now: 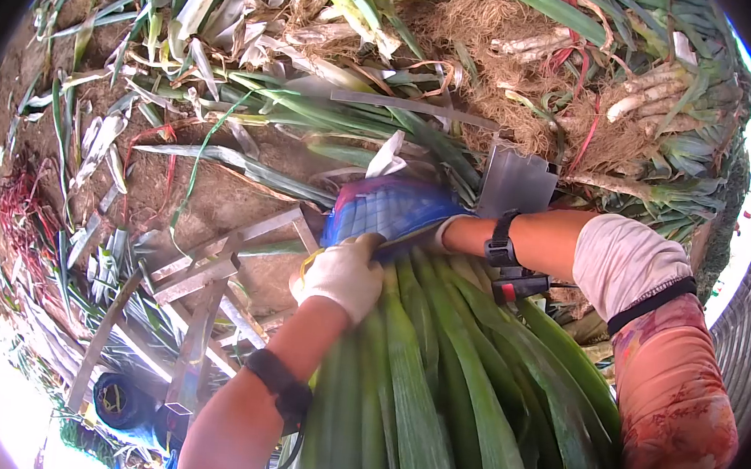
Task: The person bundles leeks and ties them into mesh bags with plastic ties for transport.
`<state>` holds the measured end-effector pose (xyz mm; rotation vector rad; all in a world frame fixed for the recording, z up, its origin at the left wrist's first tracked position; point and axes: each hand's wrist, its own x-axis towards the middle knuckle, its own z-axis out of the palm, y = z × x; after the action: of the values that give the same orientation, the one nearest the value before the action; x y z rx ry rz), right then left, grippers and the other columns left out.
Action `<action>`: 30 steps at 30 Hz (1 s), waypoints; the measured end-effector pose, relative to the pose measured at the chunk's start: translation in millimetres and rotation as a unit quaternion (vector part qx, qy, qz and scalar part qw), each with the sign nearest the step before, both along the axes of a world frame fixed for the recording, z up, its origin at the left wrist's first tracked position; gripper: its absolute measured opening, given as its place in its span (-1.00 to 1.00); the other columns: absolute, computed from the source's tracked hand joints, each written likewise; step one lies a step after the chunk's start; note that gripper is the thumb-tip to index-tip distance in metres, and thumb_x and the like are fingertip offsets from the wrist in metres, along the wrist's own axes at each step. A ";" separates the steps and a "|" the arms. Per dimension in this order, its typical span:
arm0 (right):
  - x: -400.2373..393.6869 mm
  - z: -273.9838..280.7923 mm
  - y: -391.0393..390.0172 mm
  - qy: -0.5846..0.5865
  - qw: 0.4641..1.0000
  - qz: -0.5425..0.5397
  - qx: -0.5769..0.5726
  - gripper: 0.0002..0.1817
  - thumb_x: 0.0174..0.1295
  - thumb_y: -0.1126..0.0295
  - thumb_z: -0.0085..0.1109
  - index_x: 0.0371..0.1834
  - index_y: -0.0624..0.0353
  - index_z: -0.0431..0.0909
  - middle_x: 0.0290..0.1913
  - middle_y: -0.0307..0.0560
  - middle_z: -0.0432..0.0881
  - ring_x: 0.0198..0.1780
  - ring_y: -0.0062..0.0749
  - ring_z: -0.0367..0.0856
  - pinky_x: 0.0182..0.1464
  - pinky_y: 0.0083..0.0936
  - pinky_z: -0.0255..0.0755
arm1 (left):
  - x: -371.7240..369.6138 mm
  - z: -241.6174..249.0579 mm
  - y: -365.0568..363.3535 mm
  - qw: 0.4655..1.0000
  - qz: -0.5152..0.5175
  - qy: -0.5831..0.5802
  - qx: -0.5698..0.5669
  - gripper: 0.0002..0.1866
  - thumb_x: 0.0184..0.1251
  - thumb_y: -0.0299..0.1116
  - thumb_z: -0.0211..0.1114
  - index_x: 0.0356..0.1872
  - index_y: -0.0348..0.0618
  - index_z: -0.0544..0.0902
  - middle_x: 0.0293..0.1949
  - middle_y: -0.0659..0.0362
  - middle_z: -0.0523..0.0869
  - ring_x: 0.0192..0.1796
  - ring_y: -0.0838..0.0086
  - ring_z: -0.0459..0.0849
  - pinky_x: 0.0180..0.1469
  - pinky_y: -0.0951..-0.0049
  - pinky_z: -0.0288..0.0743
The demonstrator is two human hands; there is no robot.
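Observation:
A big bundle of green onions (417, 372) lies in front of me, its long green leaves spreading toward my body. Blue printed plastic wrap (377, 212) goes around its far part. My left hand (345, 276), in a white glove, is closed on the near left edge of the wrap, by a thin yellow strip. At the right edge of the wrap is my right hand (447, 234), also gloved; its fingers are hidden by the plastic. White stalk ends (388, 157) poke out beyond the wrap.
A metal frame (201, 286) stands on the left, with a dark roll (118, 400) below it. An upright metal plate (516, 182) is just past my right hand. Rooted onion bundles (646, 97) with red ties lie at the back right. Loose leaves litter the soil (227, 199).

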<state>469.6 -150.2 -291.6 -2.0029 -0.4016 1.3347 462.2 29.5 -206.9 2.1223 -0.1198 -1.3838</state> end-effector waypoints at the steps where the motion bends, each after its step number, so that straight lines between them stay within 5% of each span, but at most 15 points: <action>1: -0.3 -3.3 0.1 0.008 1.000 -0.006 -0.005 -0.58 0.22 0.22 -0.07 0.11 0.17 0.40 0.11 -0.07 0.47 0.08 -0.40 0.44 0.19 -0.51 0.23 | 0.0 -0.4 -0.9 1.000 -0.006 0.005 0.004 -0.56 0.06 -0.31 0.00 0.03 -0.11 0.47 -0.08 -0.13 0.56 -0.02 0.05 0.52 0.04 0.21 0.38; 9: 6.5 -20.1 -3.5 0.058 0.995 -0.059 -0.051 -0.55 0.25 0.21 -0.11 0.15 0.20 0.36 0.13 -0.05 0.45 0.09 -0.40 0.43 0.21 -0.52 0.23 | 3.5 -0.4 -2.0 1.000 -0.011 0.010 0.004 -0.55 0.10 -0.30 0.00 0.08 -0.09 0.43 -0.07 -0.12 0.55 -0.01 0.04 0.51 0.04 0.20 0.37; 30: -1.7 -32.2 1.2 0.014 0.996 -0.065 0.060 -0.69 0.20 0.27 -0.08 -0.08 0.17 0.50 0.00 0.04 0.53 -0.09 -0.32 0.51 0.05 -0.43 0.35 | -1.5 -6.0 5.0 1.000 0.006 -0.002 -0.016 -0.51 0.05 -0.33 0.00 0.10 -0.13 0.42 -0.04 -0.12 0.54 0.02 0.07 0.51 0.06 0.25 0.37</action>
<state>467.8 -149.1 -323.8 -1.8763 -0.3251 1.2277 460.7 34.6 -212.9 2.0964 -0.1289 -1.3620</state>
